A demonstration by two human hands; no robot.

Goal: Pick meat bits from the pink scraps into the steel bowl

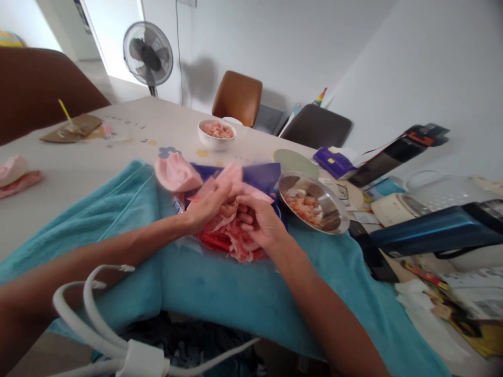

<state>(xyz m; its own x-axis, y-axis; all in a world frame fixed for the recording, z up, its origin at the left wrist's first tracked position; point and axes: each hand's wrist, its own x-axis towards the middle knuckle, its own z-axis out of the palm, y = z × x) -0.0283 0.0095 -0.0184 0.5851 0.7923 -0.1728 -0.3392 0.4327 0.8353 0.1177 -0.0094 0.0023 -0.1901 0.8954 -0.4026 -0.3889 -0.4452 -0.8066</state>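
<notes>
My left hand reaches in with its fingers nearly straight, the tips meeting a pale pink piece of what looks like pomelo. Curled against the same piece from the right is my right hand, its fingertips partly hidden. Beneath them, thin pink membrane scraps lie heaped on red plastic. A thick pink rind sits just beyond my left wrist. To the right, a tilted steel bowl holds loose pulp pieces.
A white bowl of pulp stands farther back. A turquoise towel covers the front edge. Bottles, including a blue one, and a dark phone crowd the right. White cables hang in front; more rind lies left.
</notes>
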